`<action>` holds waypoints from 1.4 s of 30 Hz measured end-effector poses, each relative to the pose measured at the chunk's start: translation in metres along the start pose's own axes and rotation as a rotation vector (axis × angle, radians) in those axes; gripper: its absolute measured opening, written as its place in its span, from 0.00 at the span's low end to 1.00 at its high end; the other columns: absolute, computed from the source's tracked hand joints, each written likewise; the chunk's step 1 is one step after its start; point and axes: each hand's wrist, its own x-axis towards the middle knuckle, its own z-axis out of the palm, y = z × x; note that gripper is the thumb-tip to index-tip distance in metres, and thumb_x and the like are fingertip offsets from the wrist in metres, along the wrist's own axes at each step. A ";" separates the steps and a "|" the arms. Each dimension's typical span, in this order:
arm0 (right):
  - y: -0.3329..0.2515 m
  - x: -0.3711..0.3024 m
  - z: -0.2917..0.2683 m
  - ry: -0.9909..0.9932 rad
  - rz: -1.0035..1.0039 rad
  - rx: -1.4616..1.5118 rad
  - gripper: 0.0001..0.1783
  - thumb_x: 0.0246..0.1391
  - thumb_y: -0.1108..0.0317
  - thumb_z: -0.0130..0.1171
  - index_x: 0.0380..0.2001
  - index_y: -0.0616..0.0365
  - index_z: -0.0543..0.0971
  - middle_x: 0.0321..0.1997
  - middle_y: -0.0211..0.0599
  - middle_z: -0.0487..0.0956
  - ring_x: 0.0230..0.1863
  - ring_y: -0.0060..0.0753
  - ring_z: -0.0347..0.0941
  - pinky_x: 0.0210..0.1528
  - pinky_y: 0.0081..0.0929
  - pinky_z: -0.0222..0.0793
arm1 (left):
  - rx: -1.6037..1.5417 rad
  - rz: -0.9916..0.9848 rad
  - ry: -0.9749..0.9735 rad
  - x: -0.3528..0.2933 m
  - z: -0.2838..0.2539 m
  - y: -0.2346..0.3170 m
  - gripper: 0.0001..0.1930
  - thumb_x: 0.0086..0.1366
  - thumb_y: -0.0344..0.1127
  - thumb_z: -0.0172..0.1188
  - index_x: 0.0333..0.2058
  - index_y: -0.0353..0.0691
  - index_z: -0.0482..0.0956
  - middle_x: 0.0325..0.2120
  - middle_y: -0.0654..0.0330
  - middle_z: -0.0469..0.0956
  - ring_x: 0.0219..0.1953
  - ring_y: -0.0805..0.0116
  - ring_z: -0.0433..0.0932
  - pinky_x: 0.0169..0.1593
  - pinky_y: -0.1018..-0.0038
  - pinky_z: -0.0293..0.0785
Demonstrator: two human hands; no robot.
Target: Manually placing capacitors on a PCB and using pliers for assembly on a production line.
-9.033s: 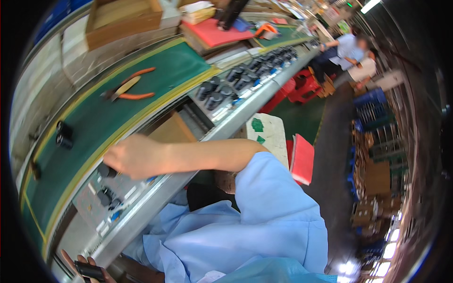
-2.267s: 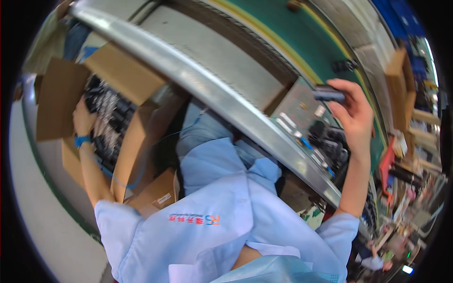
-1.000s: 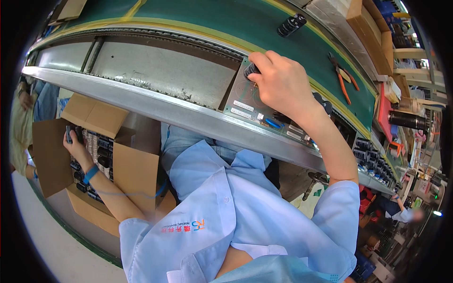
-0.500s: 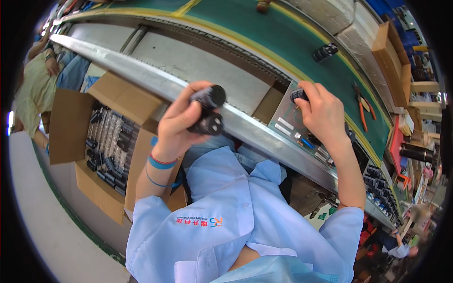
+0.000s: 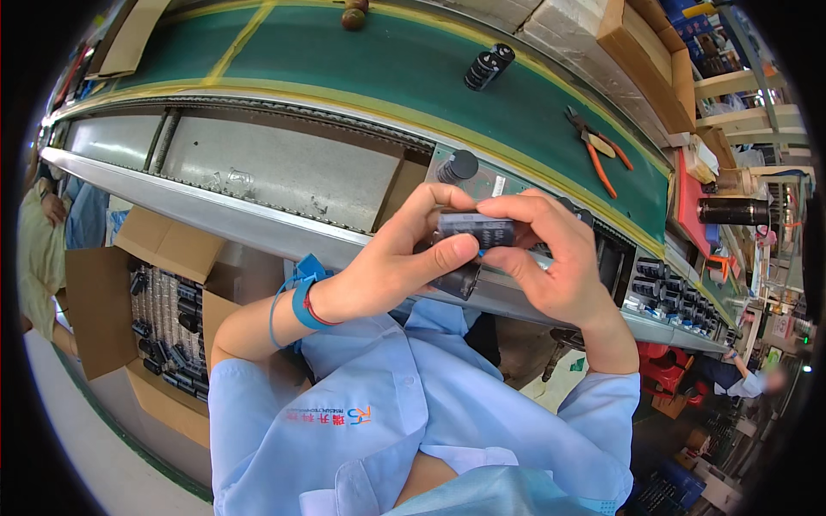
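Observation:
Both my hands meet over the metal rail around a black cylindrical capacitor point(image 5: 476, 230), lying sideways. My left hand point(image 5: 391, 258) is closed on it, with the thumb along its near side. A second black capacitor point(image 5: 458, 282) shows below the left fingers. My right hand point(image 5: 555, 258) pinches the first one at its right end, and the fingertips partly hide that end. Just beyond the hands, another capacitor point(image 5: 458, 165) stands upright on a circuit board point(image 5: 514, 183), which my hands partly cover. A blue wristband point(image 5: 303, 303) circles my left wrist.
An open cardboard box point(image 5: 95, 310) of capacitors stands at the left. On the green belt point(image 5: 344, 73) are two capacitors point(image 5: 489, 67), orange-handled pliers point(image 5: 598, 153) and brown round parts point(image 5: 354, 15). Boards with several capacitors point(image 5: 658, 282) line the rail at right.
My left hand has moved right with its capacitors, and my right hand has come to meet it. The capacitor my right hand was touching now stands free on the board. The view has shifted right.

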 end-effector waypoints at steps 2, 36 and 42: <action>0.001 -0.002 -0.014 0.048 0.042 0.029 0.20 0.44 0.80 0.63 0.44 0.59 0.77 0.38 0.34 0.75 0.32 0.24 0.73 0.29 0.19 0.70 | -0.001 0.034 -0.038 -0.006 0.003 -0.009 0.23 0.68 0.41 0.53 0.57 0.41 0.58 0.41 0.62 0.71 0.39 0.80 0.68 0.38 0.82 0.67; 0.052 0.032 0.006 0.008 -0.111 -0.672 0.17 0.42 0.74 0.64 0.39 0.61 0.75 0.34 0.41 0.76 0.32 0.47 0.74 0.33 0.35 0.70 | -0.170 0.117 0.023 -0.048 -0.024 -0.039 0.22 0.67 0.37 0.55 0.55 0.36 0.63 0.44 0.60 0.70 0.43 0.74 0.72 0.44 0.77 0.71; 0.055 0.019 0.013 0.110 -0.088 -0.663 0.17 0.42 0.75 0.63 0.39 0.61 0.75 0.35 0.42 0.77 0.33 0.47 0.75 0.33 0.36 0.70 | -0.385 0.023 0.126 -0.047 -0.023 -0.033 0.19 0.71 0.41 0.46 0.55 0.36 0.62 0.44 0.56 0.73 0.40 0.66 0.78 0.40 0.75 0.75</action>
